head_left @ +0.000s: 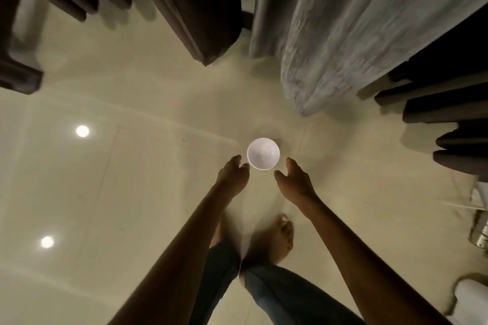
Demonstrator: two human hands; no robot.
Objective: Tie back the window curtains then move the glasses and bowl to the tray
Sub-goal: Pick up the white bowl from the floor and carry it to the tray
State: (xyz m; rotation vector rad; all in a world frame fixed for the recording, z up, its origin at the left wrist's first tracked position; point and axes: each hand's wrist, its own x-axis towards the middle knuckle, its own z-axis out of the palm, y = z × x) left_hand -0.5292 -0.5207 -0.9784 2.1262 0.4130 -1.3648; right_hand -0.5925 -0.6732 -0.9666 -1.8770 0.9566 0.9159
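The white bowl (263,153) stood on the pale glossy floor (132,103), close to the middle of the view. Its inside showed only a white, blurred surface, so I cannot tell if it held something.

The left hand (233,170) was at 8 o'clock of the bowl, with the fingers loosely curved and the fingertips just beside the rim. Whether they touched the rim I cannot tell; the hand had hold of nothing. The right hand (293,178) was at 4 o'clock of the bowl, spread wide with the thumb apart from the fingers. It was near the bowl but apart from it, and it also held nothing.

From the bowl, a dark brown curtain (198,8) hung down to the floor at 11 o'clock, and a light grey curtain (343,21) hung at 1 o'clock. Two round spots of light (82,131) were reflected on the floor at 9 and 8 o'clock. At 6 o'clock of the bowl, a bare foot (274,240) and blue jeans (277,295) were below the arms. A shiny metal object (480,237) was at the edge of the view at 4 o'clock, too blurred to name.
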